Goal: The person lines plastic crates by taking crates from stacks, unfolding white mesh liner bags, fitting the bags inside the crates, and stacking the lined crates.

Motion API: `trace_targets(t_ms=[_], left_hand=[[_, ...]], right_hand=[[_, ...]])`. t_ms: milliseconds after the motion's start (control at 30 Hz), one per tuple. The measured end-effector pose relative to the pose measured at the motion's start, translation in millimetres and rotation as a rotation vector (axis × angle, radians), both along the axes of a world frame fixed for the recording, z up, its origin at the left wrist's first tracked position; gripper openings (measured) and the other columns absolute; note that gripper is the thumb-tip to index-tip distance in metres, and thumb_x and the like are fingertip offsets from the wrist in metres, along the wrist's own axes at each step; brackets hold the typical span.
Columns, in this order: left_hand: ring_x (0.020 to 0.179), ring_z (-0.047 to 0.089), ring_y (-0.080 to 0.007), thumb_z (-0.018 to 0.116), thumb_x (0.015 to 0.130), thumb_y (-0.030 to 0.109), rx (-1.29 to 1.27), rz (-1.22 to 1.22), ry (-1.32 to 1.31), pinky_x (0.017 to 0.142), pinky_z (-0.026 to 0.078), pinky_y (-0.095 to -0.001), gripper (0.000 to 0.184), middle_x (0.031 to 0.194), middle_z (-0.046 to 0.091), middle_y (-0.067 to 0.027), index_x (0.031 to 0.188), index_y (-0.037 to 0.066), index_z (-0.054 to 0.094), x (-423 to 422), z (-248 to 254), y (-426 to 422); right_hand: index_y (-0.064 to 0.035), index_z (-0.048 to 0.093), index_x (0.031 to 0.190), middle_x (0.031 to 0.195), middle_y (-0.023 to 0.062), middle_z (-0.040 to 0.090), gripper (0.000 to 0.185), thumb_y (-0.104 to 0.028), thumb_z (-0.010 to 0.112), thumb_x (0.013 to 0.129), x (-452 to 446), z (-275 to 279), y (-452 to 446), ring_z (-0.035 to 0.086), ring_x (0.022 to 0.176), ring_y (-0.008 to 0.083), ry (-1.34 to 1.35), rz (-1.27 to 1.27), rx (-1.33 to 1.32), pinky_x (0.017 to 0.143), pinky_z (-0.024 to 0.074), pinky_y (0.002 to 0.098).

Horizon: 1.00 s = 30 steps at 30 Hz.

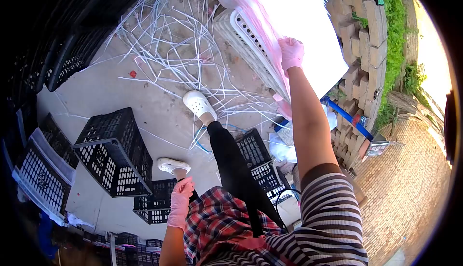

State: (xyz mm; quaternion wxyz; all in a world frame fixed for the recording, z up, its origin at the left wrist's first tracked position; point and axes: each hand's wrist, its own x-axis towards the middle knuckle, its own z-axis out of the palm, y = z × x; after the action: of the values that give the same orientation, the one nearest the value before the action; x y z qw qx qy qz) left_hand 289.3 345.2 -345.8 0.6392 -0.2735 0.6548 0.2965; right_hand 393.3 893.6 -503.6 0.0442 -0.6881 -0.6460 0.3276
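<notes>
My right hand (292, 53), in a pink glove, reaches out to a stack of large white sheets (313, 30). Its fingers are closed at the sheets' near edge, over pink sheets (260, 13). Under these stand white plastic crates (246, 44) with holes along the rim. My left hand (180, 201), gloved in pink too, is low beside the plaid apron (212, 213). Its fingers are curled in, and whatever they may hold is hidden.
Loose white straps (178, 54) lie tangled on the concrete floor around my white clogs (198, 103). Black plastic crates (115, 150) stand at the left, with another black crate (253, 148) by my leg. A brick stack (364, 39) and a blue handle (349, 116) are at the right.
</notes>
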Motion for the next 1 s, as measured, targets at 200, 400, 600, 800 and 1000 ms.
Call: trace_targets(t_ms=[200, 400, 600, 800, 1000], left_hand=[[0.081, 0.057, -0.0105, 0.061, 0.088, 0.019, -0.035, -0.041, 0.053, 0.071, 0.045, -0.0237, 0.032, 0.098, 0.065, -0.0051, 0.117, 0.006, 0.058, -21, 10, 13], [0.086, 0.057, -0.0106, 0.062, 0.087, 0.016, 0.011, 0.007, 0.088, 0.074, 0.044, -0.0217, 0.031, 0.101, 0.064, -0.0046, 0.116, 0.005, 0.060, -29, 33, 44], [0.098, 0.056, -0.0097, 0.067, 0.083, 0.007, 0.407, 0.121, 0.336, 0.086, 0.044, -0.0237, 0.040, 0.112, 0.061, -0.0038, 0.121, 0.003, 0.057, -51, 77, 151], [0.075, 0.057, -0.0073, 0.068, 0.083, 0.012, 0.465, 0.145, 0.420, 0.067, 0.047, -0.0226, 0.024, 0.085, 0.064, 0.0005, 0.104, 0.000, 0.064, -87, 156, 159], [0.071, 0.056, -0.0080, 0.062, 0.089, 0.019, 0.372, 0.513, 0.587, 0.059, 0.047, -0.0219, 0.020, 0.085, 0.063, -0.0012, 0.100, 0.002, 0.063, -98, 200, 61]], right_hand=[[0.0019, 0.060, 0.115, 0.110, 0.0077, 0.063, 0.039, -0.017, 0.071, 0.082, 27, 17, 10, 0.057, 0.096, 0.0140, 0.442, -0.246, -0.265, 0.085, 0.0448, 0.0259], [0.0009, 0.064, 0.102, 0.097, 0.0063, 0.065, 0.024, -0.015, 0.069, 0.084, 3, 58, 7, 0.058, 0.086, 0.0119, 0.239, -0.168, -0.260, 0.083, 0.0449, 0.0234], [-0.0020, 0.067, 0.089, 0.080, -0.0008, 0.064, 0.013, -0.014, 0.067, 0.085, -67, 180, -104, 0.056, 0.075, 0.0055, 0.555, 0.117, -0.762, 0.068, 0.0457, 0.0220], [-0.0021, 0.067, 0.101, 0.086, -0.0008, 0.064, 0.024, -0.023, 0.062, 0.090, -118, 305, -236, 0.054, 0.074, 0.0033, 0.714, 0.170, -1.443, 0.065, 0.0427, 0.0197], [-0.0005, 0.056, 0.111, 0.098, 0.0043, 0.062, 0.024, -0.016, 0.058, 0.092, -172, 356, -310, 0.060, 0.077, 0.0115, 0.605, 0.230, -1.333, 0.078, 0.0512, 0.0288]])
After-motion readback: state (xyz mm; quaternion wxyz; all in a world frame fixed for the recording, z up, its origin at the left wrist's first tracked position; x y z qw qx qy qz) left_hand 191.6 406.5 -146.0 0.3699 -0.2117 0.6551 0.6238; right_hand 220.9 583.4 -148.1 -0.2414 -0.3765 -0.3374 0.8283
